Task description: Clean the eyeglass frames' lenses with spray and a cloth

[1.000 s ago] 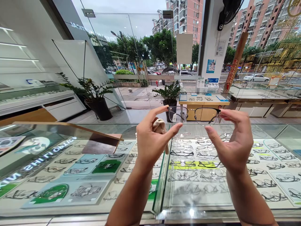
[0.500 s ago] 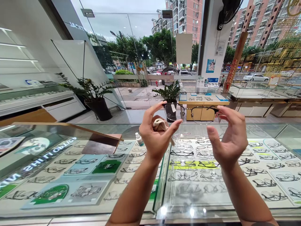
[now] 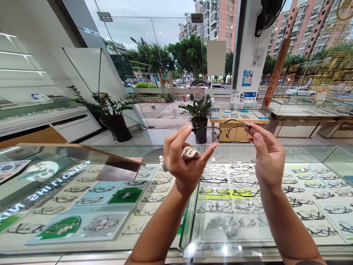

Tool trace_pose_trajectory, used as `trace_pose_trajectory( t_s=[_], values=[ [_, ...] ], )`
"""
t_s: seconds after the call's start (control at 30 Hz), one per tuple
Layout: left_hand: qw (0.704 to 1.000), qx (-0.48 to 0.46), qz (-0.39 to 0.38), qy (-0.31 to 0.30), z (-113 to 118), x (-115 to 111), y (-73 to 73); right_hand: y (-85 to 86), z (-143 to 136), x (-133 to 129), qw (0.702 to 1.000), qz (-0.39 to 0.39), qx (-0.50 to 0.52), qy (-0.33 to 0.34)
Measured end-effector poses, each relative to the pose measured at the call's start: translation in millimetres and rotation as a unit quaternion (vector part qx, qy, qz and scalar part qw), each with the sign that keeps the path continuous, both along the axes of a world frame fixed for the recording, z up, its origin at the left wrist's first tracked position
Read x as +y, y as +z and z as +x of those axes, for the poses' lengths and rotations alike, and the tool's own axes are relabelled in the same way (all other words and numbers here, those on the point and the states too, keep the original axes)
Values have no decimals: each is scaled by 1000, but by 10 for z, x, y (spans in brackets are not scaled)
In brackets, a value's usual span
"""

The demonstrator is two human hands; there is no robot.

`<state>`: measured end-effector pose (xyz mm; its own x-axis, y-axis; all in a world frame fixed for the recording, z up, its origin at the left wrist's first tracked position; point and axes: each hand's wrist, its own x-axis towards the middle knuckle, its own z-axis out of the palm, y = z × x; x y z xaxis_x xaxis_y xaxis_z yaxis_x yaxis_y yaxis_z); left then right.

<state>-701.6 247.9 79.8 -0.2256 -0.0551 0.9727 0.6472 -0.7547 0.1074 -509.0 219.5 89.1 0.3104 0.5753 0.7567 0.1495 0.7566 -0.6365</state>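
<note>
A pair of dark-topped eyeglasses (image 3: 225,131) is held up level above the counter, lenses side by side. My left hand (image 3: 183,162) is closed on its left end, the thumb stretched below the left lens. Tucked in that same palm is a crumpled cream cloth (image 3: 191,153). At the opposite end, my right hand (image 3: 270,158) pinches the right corner, its fingertips partly behind the frame. One thin temple arm arches above the bridge and right lens. Just left of my left wrist, a small white-capped bottle (image 3: 162,162) is partly covered by the hand.
Below my hands, a glass display counter (image 3: 190,235) holds rows of eyeglasses. A wood-edged tilted panel (image 3: 138,161) rises at left. Beyond stand two potted plants (image 3: 116,127), a wooden display case (image 3: 237,136), and a glass storefront facing the street.
The right hand has shifted slightly left and its thumb has risen toward the frame. The eyeglasses have turned, so a temple arm now shows above the rims. My left fingers have curled more.
</note>
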Motion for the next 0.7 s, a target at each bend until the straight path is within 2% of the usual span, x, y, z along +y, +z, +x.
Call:
trace_pose_trajectory(
  t_s=[0.2, 0.33, 0.47, 0.6, 0.7],
  values=[
    [999, -17, -20, -25, -16, 72, -74, 28, -51, -49, 996, 47, 21, -66],
    [999, -6, -26, -41, -12, 94, -77, 25, -47, -45, 995, 55, 19, -77],
    [995, 5, -58, -83, 17, 106, -67, 30, -24, -47, 998, 42, 34, -38],
    [991, -4, -78, -109, 46, 97, -44, 49, 2, -44, 996, 22, 71, 49],
    [985, -10, -100, -138, 71, 61, -23, 48, 32, -18, 992, 5, 88, 91]
  ],
)
